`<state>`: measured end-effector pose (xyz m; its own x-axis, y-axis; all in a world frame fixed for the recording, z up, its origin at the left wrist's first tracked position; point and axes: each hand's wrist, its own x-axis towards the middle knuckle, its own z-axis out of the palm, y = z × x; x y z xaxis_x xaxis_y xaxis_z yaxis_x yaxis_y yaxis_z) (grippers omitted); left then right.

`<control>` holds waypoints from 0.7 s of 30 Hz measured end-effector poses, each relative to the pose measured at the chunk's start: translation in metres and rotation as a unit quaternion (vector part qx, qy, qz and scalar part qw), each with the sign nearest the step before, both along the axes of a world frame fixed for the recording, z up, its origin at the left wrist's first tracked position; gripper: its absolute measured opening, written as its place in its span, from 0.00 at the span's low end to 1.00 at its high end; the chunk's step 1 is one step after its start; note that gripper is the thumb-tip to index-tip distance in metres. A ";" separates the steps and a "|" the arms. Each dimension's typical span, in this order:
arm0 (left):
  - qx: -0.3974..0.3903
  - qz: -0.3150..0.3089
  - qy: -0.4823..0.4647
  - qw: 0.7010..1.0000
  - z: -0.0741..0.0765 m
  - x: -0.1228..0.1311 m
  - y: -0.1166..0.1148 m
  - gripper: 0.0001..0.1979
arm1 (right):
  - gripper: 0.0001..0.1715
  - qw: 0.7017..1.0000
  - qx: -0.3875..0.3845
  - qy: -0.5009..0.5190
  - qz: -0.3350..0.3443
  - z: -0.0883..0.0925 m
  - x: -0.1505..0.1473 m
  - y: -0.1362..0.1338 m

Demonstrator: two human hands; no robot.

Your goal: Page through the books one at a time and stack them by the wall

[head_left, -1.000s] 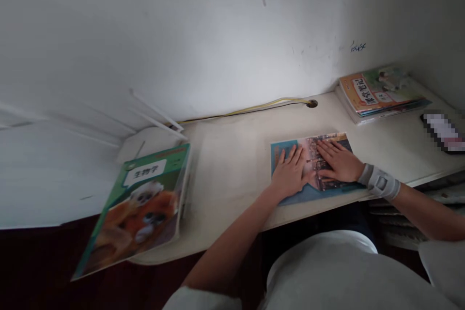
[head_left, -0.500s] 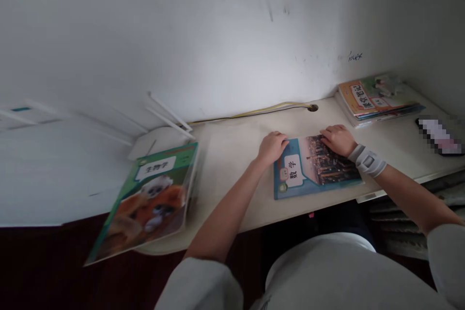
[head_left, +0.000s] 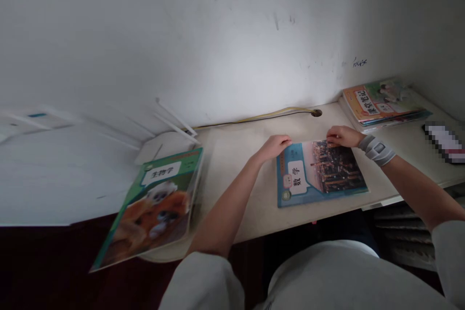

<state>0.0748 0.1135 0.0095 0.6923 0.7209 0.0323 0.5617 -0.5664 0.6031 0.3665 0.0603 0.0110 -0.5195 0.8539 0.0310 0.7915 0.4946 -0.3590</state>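
Observation:
A blue textbook [head_left: 303, 198] with a city skyline on its cover lies sideways on the white desk [head_left: 250, 213]. At its far left corner, my left hand [head_left: 276, 146] is closed, with the fingertips pinched at the edge. My right hand [head_left: 343, 135], with a grey band on the wrist, grips the far edge of the same book, its fingers curled together. To the left, a green textbook [head_left: 145, 218] with orange and white monkeys on the cover lies apart from both hands and overhangs the desk's front edge.
A stack of booklets [head_left: 385, 106] with an orange and green cover sits at the back right. Near it lies a phone [head_left: 445, 143], its screen blurred out. A yellow cable [head_left: 269, 115] runs along the wall to a hole [head_left: 317, 113]. White rods [head_left: 174, 121] stand at the left.
My right hand has drawn back from the cover to the book's far edge, its fingers curling closed. My left hand stays at the left corner. The whole view has shifted slightly.

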 end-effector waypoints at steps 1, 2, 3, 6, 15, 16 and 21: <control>-0.007 -0.001 -0.002 1.000 0.000 0.000 0.001 0.14 | 0.19 1.000 -0.009 0.006 0.006 0.000 0.000 0.001; -0.011 -0.001 -0.004 1.000 0.000 0.000 0.001 0.15 | 0.19 1.000 -0.017 0.014 0.009 0.000 0.001 0.002; -0.020 -0.004 -0.007 1.000 0.000 0.000 0.002 0.15 | 0.20 0.999 -0.024 0.024 0.008 0.000 0.002 0.003; -0.074 -0.026 -0.027 0.997 0.001 -0.001 0.005 0.15 | 0.22 0.995 -0.071 0.070 -0.004 0.000 0.004 0.006; -0.078 -0.020 0.067 0.994 0.010 0.008 0.010 0.18 | 0.22 0.993 -0.085 -0.022 -0.079 -0.001 -0.001 0.017; -0.042 -0.017 0.092 0.995 0.011 0.012 0.009 0.17 | 0.22 0.992 -0.057 -0.054 -0.098 -0.003 -0.003 0.015; 0.102 -0.048 0.150 0.982 0.022 0.034 -0.008 0.13 | 0.21 0.992 0.028 0.004 -0.122 -0.005 -0.001 -0.001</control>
<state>0.1084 0.1054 0.0312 0.7572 0.6515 -0.0462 0.6348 -0.7175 0.2866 0.3653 0.0591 0.0061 -0.2968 0.9511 0.0858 0.8875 0.3079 -0.3428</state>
